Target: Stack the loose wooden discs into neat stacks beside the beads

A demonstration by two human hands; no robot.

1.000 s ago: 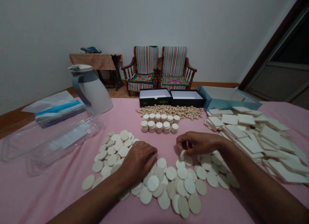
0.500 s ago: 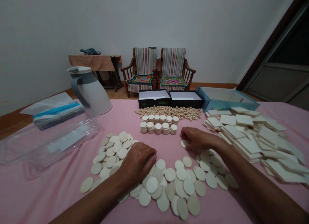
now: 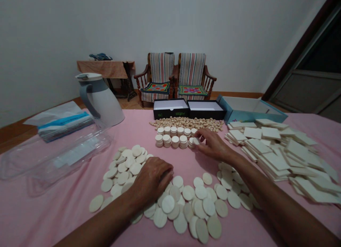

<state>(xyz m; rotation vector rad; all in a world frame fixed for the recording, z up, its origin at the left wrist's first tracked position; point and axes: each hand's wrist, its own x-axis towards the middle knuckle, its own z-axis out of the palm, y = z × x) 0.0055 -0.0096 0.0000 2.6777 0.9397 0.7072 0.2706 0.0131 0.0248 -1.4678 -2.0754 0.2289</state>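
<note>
My right hand [image 3: 213, 144] pinches a pale round wooden disc [image 3: 196, 141] at the right end of the front row of short disc stacks [image 3: 183, 141]. The disc touches or overlaps the end stack; which one is hard to tell. A second row of stacks [image 3: 173, 130] stands just behind. My left hand [image 3: 152, 176] rests on the loose discs, fingers curled together and its palm side hidden, so anything inside cannot be made out. Loose wooden discs [image 3: 199, 192] spread in front of me, heaped left of that hand [image 3: 128, 163] and below my right forearm [image 3: 233, 184].
Small wooden beads [image 3: 186, 123] lie behind the stacks, before two black open boxes [image 3: 170, 113] [image 3: 206, 114]. Square wooden tiles [image 3: 274, 158] pile at right, near a blue box [image 3: 253, 116]. A white jug [image 3: 106, 106], a blue-white packet [image 3: 65, 125] and clear plastic trays [image 3: 77, 158] occupy the left.
My right hand has moved forward and left, carrying a disc from the cloth to the end of the front row of stacks. My left hand has stayed in place.
</note>
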